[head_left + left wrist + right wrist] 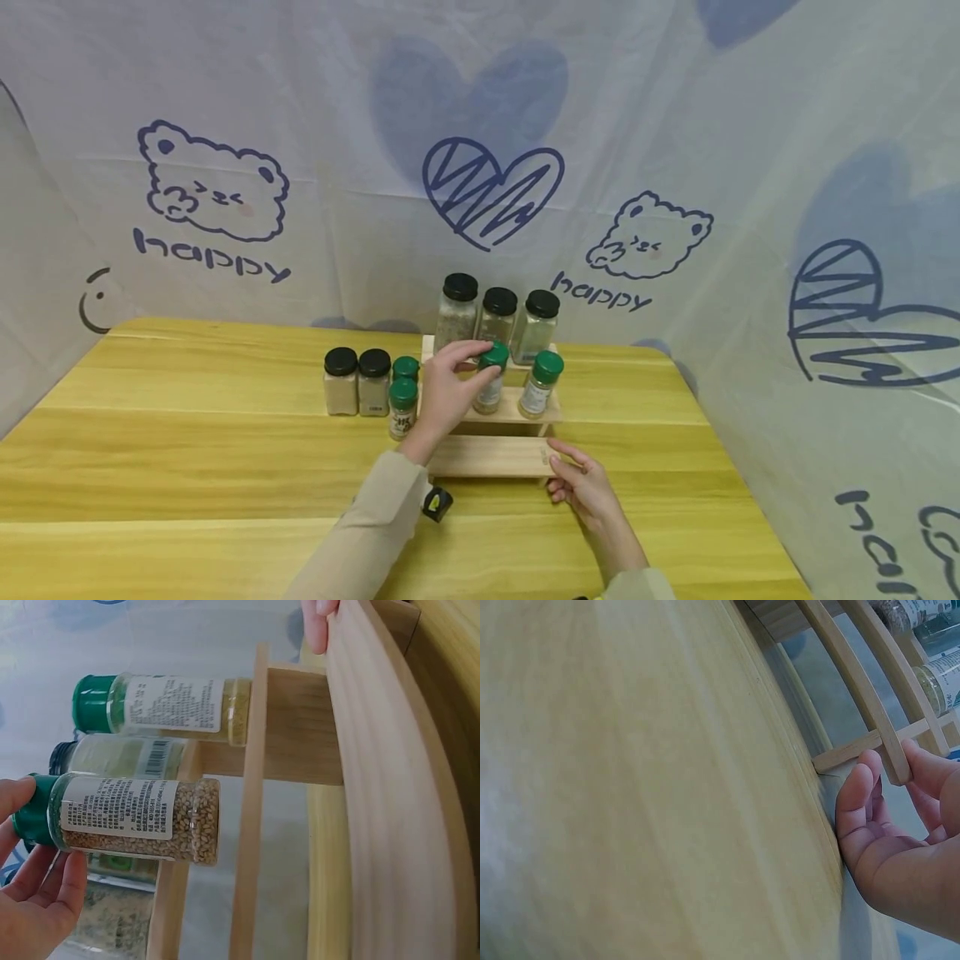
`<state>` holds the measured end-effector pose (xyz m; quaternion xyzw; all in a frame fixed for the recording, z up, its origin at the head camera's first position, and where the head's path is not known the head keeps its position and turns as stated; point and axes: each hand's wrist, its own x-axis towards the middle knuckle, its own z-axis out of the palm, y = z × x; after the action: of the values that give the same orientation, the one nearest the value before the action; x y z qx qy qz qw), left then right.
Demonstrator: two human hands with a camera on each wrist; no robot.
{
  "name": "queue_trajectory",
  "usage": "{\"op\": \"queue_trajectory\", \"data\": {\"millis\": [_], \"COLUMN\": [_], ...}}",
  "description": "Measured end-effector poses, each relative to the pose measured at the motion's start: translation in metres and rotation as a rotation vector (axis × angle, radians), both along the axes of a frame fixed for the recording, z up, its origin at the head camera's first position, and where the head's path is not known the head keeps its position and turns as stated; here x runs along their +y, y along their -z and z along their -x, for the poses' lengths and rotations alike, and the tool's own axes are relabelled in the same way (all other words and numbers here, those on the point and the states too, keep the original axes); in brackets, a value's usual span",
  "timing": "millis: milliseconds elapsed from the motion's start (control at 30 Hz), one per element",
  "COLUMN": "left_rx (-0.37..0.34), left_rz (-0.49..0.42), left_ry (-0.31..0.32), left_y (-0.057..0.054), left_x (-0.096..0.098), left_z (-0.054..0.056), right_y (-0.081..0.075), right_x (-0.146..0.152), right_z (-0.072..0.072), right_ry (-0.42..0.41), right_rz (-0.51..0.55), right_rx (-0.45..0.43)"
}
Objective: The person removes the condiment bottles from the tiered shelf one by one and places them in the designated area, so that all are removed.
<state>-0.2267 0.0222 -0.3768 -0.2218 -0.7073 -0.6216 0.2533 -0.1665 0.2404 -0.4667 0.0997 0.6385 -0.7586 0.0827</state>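
My left hand pinches the green cap of a small spice jar filled with pale seeds. In the left wrist view a small gap shows between the jar's base and the middle step of the wooden rack. On that step, to the right, stands another green-capped jar with a white label. Three taller black-capped jars occupy the top step behind. My right hand grips the right end of the lowest step between thumb and fingers, as the right wrist view of the hand also shows.
Left of the rack, two black-capped jars and two green-capped jars stand on the wooden table. A patterned cloth hangs behind the table. A small black item shows at the left wrist.
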Motion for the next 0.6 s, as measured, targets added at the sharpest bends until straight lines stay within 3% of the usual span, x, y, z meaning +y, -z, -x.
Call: {"op": "queue_trajectory", "data": {"millis": [600], "left_rx": [-0.041], "left_rz": [-0.086], "left_ry": [-0.015], "left_y": [-0.007], "left_x": [-0.025], "left_z": [-0.013], "right_y": [-0.003], "right_x": [-0.001], "right_z": [-0.002], "right_ry": [0.006], "right_rz": [-0.008], "right_rx": [-0.009]}}
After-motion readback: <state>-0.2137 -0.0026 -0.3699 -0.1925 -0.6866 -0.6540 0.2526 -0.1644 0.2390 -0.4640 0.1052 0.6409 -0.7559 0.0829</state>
